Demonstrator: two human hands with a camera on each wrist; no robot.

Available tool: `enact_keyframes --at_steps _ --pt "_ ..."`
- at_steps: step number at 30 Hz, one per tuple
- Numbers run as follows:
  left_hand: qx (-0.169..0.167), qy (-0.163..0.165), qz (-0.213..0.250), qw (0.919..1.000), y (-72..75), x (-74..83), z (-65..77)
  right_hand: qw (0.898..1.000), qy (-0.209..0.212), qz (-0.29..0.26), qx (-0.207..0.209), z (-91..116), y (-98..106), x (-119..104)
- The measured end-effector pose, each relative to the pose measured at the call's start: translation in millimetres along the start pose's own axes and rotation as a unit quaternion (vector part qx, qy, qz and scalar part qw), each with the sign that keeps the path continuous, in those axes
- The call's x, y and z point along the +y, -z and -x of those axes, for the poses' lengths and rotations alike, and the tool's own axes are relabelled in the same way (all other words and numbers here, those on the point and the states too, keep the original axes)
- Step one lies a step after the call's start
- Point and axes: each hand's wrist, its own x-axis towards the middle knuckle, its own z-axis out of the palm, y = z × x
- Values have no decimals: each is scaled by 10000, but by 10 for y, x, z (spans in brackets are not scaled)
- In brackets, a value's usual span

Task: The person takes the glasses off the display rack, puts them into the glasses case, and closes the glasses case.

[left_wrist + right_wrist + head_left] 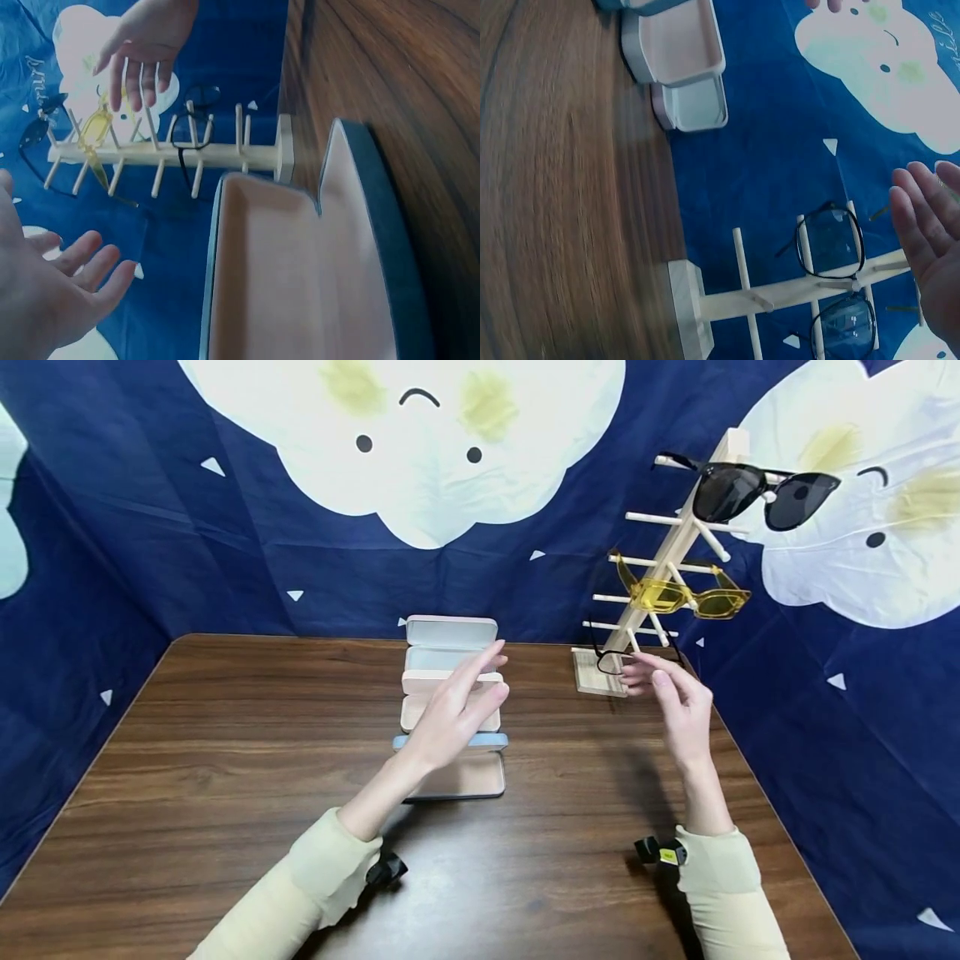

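Observation:
My left hand (455, 714), fingers extended, hovers over a row of eyeglass cases and holds nothing. All three cases have their lids up: a blue one (487, 742) nearest, a pale pink one (414, 713) in the middle and another pale one (452, 632) at the back. Loosely extended and holding nothing, my right hand (681, 708) is in front of the wooden display stand (684, 537). Thin dark-framed glasses (831, 244) hang low on its pegs, partly hidden by that hand in the head view. Yellow glasses (662, 597) hang above them, and black sunglasses (729, 495) are highest.
The brown wooden table (247, 735) runs back to a dark blue cloth (247, 543) printed with white clouds. More cloth closes off the right side. The stand's square base (592, 675) sits near the table's back right corner.

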Motion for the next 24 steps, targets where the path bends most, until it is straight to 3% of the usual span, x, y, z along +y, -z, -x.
enact_keyframes --at_steps 9,13,18,24 --pt "20 723 969 9927 -217 112 -229 9952 -51 -388 899 -44 185 48" --pt "95 818 1184 9895 -345 139 -306 9903 -256 -595 1233 -48 283 65" --pt "118 1070 1218 9867 -476 142 -374 9805 -708 -915 1588 -63 413 73" --pt "-56 1380 1072 9846 -552 151 -488 9600 -1328 -1152 2180 -126 585 118"
